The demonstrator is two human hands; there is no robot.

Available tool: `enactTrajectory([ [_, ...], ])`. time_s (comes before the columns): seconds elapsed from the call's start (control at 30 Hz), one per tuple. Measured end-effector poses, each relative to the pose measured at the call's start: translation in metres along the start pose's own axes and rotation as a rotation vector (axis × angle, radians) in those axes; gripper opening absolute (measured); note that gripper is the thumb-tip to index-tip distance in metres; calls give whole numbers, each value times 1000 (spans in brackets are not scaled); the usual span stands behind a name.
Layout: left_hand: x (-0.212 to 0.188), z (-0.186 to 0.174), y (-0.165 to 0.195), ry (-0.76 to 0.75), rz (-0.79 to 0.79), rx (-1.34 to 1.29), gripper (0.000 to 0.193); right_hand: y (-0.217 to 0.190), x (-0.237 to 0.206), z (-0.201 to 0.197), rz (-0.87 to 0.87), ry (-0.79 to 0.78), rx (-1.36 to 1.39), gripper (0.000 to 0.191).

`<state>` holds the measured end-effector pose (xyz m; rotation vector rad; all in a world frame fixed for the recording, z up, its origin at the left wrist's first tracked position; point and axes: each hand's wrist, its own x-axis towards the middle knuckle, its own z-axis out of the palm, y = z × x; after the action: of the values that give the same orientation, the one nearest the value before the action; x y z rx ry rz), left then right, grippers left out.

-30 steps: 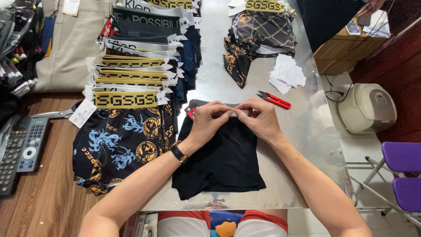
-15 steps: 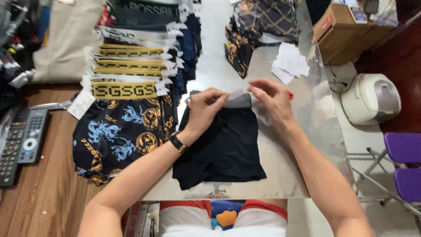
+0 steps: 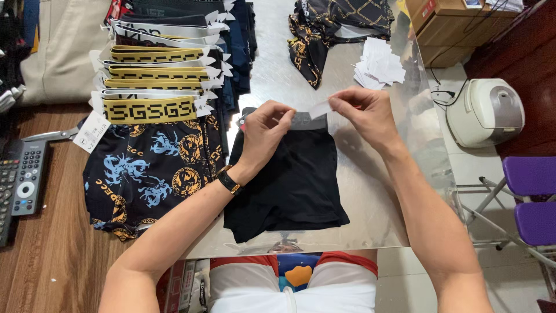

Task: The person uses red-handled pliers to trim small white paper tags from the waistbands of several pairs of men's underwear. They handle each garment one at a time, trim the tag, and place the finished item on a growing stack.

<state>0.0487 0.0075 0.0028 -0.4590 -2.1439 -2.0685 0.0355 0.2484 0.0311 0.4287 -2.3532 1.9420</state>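
Black boxer briefs on the bench, a small tag held at the waistband

Black boxer briefs (image 3: 292, 185) lie flat on the shiny metal bench (image 3: 376, 197), legs toward the person and grey waistband away. The left hand (image 3: 263, 130), a dark watch (image 3: 229, 179) on its wrist, rests on the waistband's left end with fingertips pressed together on the fabric. The right hand (image 3: 365, 113) hovers just above the waistband's right end, thumb and forefinger pinching a small pale tag (image 3: 318, 108) (its far end reaches toward the left hand).

Left of the briefs lies a dark patterned pair (image 3: 153, 168) with blue and gold figures, topping a fanned stack of folded underwear (image 3: 168, 64) with yellow and white waistbands. A remote control (image 3: 26, 177) sits on the wooden surface further left. Beyond the hands lie a pile of white paper slips (image 3: 379, 64) and, farther still, a black-and-gold garment (image 3: 336, 26).
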Motion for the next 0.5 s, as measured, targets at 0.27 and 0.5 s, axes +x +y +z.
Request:
enactTrajectory([
  [0.27,1,2,-8,-153,4,-11,15,-22,-2,-2,-32,-60,-356,14],
  [0.5,15,-5,-22,-20,-151,-412,19,-17,-4,-43,-154,12,-1280,32],
])
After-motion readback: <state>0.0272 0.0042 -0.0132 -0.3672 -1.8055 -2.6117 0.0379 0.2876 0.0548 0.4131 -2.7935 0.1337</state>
